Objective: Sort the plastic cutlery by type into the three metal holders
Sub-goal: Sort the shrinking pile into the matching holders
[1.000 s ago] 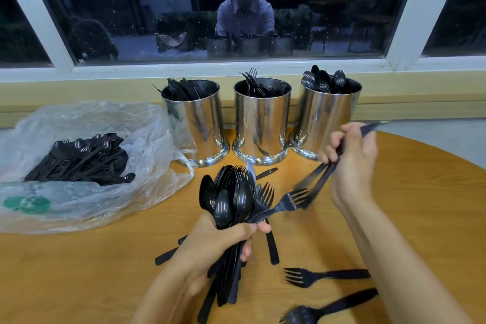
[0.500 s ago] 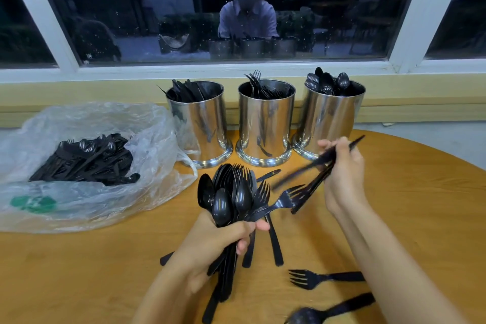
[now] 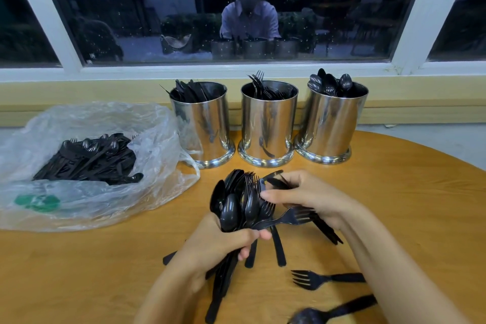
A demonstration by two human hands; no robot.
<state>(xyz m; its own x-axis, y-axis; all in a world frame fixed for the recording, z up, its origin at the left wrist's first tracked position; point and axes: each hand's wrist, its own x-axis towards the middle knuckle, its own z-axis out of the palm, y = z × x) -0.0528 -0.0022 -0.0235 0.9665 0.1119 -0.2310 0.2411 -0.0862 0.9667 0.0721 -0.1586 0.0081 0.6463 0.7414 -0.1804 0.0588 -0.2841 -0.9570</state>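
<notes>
Being gripped upright in the left hand [image 3: 218, 244], fingers curled round the handles, is a mixed bundle of black cutlery [image 3: 228, 212], above the table [image 3: 407, 192]. Several black pieces [image 3: 327, 230] are being held in the curled fingers of the right hand [image 3: 313, 197], whose thumb is touching the bundle. Knives are being kept in the left holder [image 3: 202, 123], forks in the middle holder [image 3: 268, 126], spoons in the right holder [image 3: 331, 123]. A fork [image 3: 315, 279] and a spoon [image 3: 313, 318] are lying loose beside the right forearm. A plastic bag [image 3: 157, 134] of unsorted cutlery is lying at the left.

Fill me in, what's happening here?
A person is sorting black plastic cutlery. The left hand grips a mixed bundle; the right hand holds a few pieces and reaches into the bundle. Three metal holders behind hold knives, forks and spoons. More waits in the bag, with a fork loose on the table.
</notes>
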